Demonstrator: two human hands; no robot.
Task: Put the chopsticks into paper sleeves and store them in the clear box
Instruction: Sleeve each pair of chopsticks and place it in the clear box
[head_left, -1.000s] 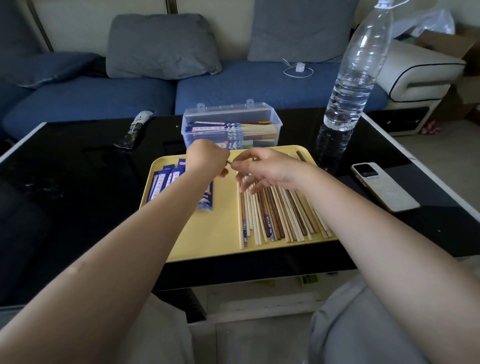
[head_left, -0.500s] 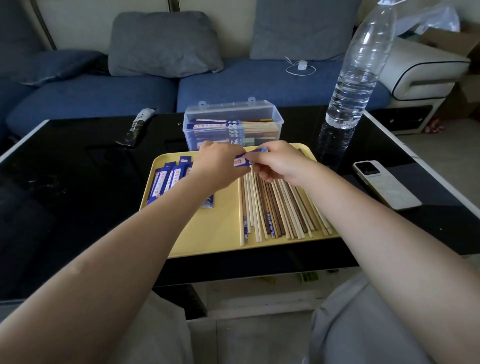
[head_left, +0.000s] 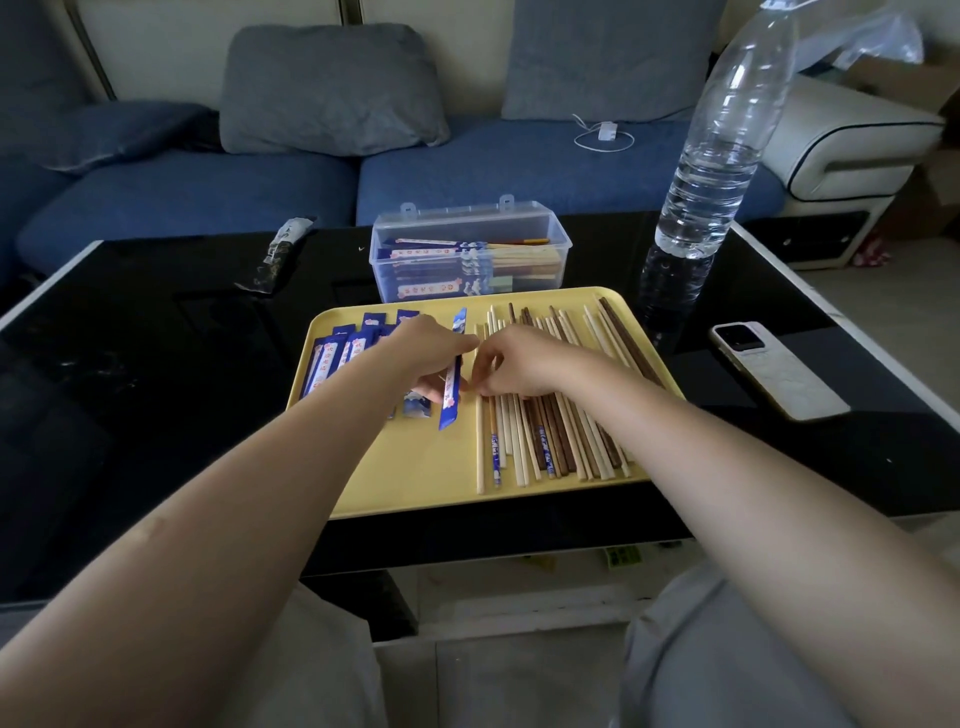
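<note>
A: Where do we stand? Let us begin with the big things. The black glass table (head_left: 156, 364) carries the yellow plastic tray (head_left: 415, 478), and just behind the tray, at 12 o'clock, is the clear plastic box with its lid open (head_left: 470, 249).

B: We see in the box several sleeved pairs already stored, so a part of the work is done. But on the tray's 3 o'clock half lies a long row of bare wooden chopsticks, pale and dark ones (head_left: 545, 441). We judge that most of the work is still left.

A: And at 9 o'clock on the tray?

B: There is the stack of empty blue paper sleeves (head_left: 343, 353), enough for many more pairs.

A: Now the hands.

B: Our left hand (head_left: 431, 358) pinches one blue paper sleeve (head_left: 451, 395) near the tray's middle, standing almost upright. Our right hand (head_left: 519, 364) rests on the bare chopsticks, fingers curled down; if they already grip one, we cannot tell.
</note>
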